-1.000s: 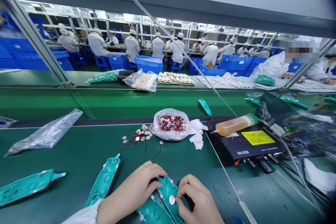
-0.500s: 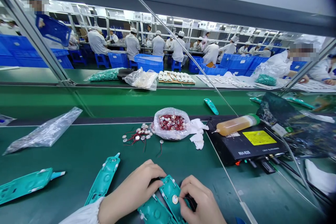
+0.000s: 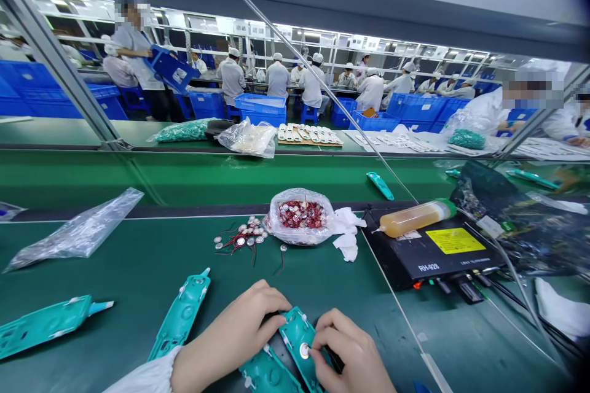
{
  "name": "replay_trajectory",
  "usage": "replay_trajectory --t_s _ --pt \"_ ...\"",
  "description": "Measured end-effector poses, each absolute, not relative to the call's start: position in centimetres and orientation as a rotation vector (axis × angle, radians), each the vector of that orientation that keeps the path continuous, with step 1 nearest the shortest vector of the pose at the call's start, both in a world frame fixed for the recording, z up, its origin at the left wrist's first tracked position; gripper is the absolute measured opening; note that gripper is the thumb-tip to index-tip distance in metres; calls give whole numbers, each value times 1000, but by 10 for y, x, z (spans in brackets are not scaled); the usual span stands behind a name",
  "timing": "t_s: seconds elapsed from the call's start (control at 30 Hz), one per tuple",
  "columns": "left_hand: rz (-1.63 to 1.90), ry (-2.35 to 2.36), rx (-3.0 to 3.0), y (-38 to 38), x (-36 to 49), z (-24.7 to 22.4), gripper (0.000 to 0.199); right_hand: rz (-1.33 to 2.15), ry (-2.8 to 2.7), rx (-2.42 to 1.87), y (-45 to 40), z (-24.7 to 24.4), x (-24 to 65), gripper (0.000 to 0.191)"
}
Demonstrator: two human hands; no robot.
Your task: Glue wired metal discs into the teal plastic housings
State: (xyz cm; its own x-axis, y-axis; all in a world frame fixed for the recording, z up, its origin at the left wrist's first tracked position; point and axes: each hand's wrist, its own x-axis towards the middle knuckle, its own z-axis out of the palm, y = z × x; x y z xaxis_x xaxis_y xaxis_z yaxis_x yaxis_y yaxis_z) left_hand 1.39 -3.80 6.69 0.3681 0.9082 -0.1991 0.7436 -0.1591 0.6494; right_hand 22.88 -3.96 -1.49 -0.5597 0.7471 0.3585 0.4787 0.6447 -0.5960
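My left hand [image 3: 246,328] grips the upper end of a teal plastic half shell [image 3: 295,334] between thumb and fingers. My right hand [image 3: 353,350] is closed in a pinch at the edge of a small round piezo disc [image 3: 305,350], which lies inside that shell. A thin dark wire shows by the right fingers, partly hidden. Beneath my left wrist, a second teal half shell [image 3: 270,371] lies beside the first. Two more shells rest to the left, one a teal shell [image 3: 182,313] near my left forearm and the other a shell with a pale tip [image 3: 50,324].
Wired discs [image 3: 242,236] lie loose beside a clear bag [image 3: 299,236] full of them. On the right, a glue syringe [image 3: 415,219] rests on a black control box [image 3: 437,258] with cables. Behind runs a green conveyor [image 3: 207,178] carrying teal parts. Co-workers sit beyond.
The disc sits slightly farther left in the shell, with my right fingertips still at it. Teal parts on the conveyor have shifted right. A background person carrying a blue crate has moved right.
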Motion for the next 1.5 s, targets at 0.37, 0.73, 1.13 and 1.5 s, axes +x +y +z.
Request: replay_trajectory --t_s 0.37,0.73,1.13,1.5 --pt "297 1444 1962 -38 13 66 24 348 -2401 -876 -41 -1 236 18" --pt "271 1455 1944 -40 14 68 23 549 -2408 -993 -43 4 235 17" --pt "242 1745 1998 -16 10 69 17 1027 -2508 -1370 -47 19 244 65" --pt "114 2045 2040 43 23 55 21 725 -1869 -1725 111 124 236 41"
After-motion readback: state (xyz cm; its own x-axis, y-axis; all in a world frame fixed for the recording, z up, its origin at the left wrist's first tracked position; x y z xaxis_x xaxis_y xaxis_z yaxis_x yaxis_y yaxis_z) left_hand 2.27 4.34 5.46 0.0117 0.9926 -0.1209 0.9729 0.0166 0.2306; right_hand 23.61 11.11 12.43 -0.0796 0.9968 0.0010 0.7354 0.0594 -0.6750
